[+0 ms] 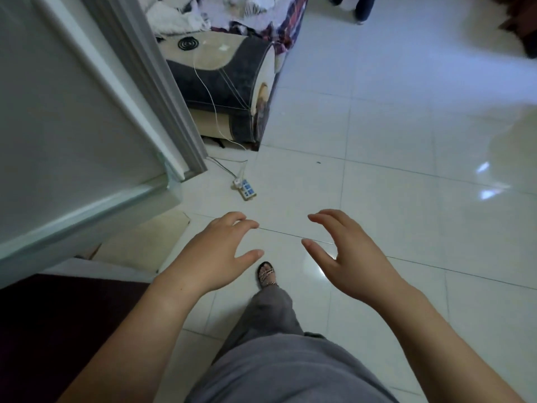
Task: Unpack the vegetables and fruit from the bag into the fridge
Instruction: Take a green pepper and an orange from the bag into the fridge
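Both of your hands are out in front of you, palms down and holding nothing. Your left hand [215,251] has its fingers loosely bent and its thumb spread inward. Your right hand [348,254] mirrors it, fingers relaxed and slightly curved. The two thumbs face each other with a gap between them.

Take the power strip [245,189] on the floor [377,170] as your marker. Both hands hover on your side of it, the left almost straight below it and the right off to its right. The white fridge [72,126] stands to the left of the strip, its grey-edged lower corner close to it. Beyond the strip sits a dark and beige sofa [229,91] with a heap of clothes [203,13] on top. A thin white cable [209,94] runs down the sofa's arm toward the strip.

Nearer you than the strip, between your hands, your sandalled foot [267,274] rests on the tiles below grey trousers [270,359]. A dark red surface [58,330] lies to the lower left of the strip, beneath the fridge's edge.
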Demonstrator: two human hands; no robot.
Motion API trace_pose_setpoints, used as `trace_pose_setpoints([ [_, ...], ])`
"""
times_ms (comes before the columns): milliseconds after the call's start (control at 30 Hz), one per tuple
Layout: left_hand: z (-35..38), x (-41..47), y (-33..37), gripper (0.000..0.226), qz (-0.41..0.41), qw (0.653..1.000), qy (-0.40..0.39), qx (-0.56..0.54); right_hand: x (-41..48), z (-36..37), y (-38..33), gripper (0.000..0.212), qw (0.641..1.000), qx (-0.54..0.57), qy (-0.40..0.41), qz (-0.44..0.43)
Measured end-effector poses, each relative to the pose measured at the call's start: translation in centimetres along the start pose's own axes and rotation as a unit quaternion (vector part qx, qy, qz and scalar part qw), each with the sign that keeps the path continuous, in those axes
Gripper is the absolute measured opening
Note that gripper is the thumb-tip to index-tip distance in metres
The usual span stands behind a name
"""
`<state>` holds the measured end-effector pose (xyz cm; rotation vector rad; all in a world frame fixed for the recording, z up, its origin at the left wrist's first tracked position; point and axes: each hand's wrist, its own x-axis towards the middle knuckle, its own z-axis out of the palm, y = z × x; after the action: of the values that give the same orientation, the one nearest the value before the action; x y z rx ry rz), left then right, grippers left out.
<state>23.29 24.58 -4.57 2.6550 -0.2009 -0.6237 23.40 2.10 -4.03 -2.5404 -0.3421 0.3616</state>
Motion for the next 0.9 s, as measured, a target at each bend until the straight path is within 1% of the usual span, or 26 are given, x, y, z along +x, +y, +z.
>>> trace_pose_setpoints([
  [133,-0.8,5.7,-1.2,0.054,-0.030,0.999,0.010,-0.023,6.6,-1.4,1.4,0.049,0.999,-0.021,-0.043,-0.027],
  [233,-2.6,11.9,-0.3,0.054,-0.016,1.000,-0.015,-0.022,11.8,-3.7,3.1,0.048,0.997,-0.042,-0.058,-0.015],
  [300,-4.9,16.3,0.9,0.053,0.003,1.000,-0.024,-0.011,15.1,-5.9,4.2,0.048,0.997,-0.050,-0.057,-0.002],
  [400,-8.7,22.2,2.9,0.052,0.038,0.999,-0.001,-0.018,19.9,-8.7,5.8,0.048,0.998,-0.045,-0.043,0.006],
  [500,-11.3,26.4,3.7,0.050,0.034,0.999,0.023,-0.017,24.8,-10.0,6.7,0.046,0.999,-0.035,-0.031,0.003],
  [600,-12.7,28.1,2.8,0.050,0.004,1.000,0.015,-0.027,29.0,-10.4,6.8,0.044,0.998,-0.017,-0.053,-0.012],
  [700,-13.7,29.0,0.5,0.051,-0.053,0.998,0.013,-0.037,33.3,-10.5,6.8,0.044,0.993,-0.021,-0.099,-0.054],
  [800,-15.0,29.9,-1.6,0.051,-0.125,0.990,0.037,-0.061,38.8,-10.7,6.7,0.045,0.984,-0.031,-0.143,-0.104],
  [900,-16.7,31.5,-2.9,0.051,-0.189,0.975,0.070,-0.090,45.1,-10.8,5.6,0.045,0.965,-0.052,-0.186,-0.180],
])
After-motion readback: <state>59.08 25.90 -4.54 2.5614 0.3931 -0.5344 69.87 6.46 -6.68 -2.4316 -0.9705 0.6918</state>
